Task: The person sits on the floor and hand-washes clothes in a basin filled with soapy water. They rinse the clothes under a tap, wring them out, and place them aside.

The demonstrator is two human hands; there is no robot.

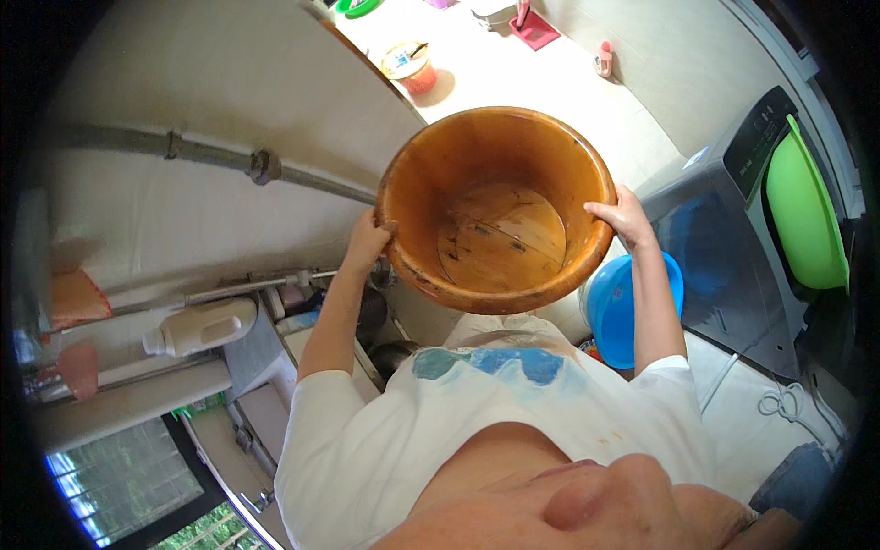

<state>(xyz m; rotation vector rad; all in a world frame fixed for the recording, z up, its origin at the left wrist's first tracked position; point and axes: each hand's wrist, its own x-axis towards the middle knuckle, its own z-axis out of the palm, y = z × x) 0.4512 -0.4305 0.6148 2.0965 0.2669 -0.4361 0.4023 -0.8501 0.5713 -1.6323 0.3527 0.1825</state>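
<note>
I hold a large round brown wooden tub [502, 234] before my body, its mouth tilted towards me. Dark stains and a seam mark the wet-looking bottom inside. My left hand [371, 240] grips the rim on the left, its fingers partly hidden behind the edge. On the opposite side my right hand [622, 216] clasps the rim, with the thumb over the inner edge and the other fingers outside. Below my right forearm stands a blue plastic basin [612, 309], partly covered by the arm.
A grey washing machine [722, 234] stands at right, a green basin [804, 206] leaning on it. Along the left wall runs a pipe [213, 155], with a plastic jug [206, 326] below. Beyond the tub are a lidded bucket [416, 75], a pink dustpan [536, 32] and a bottle [603, 62].
</note>
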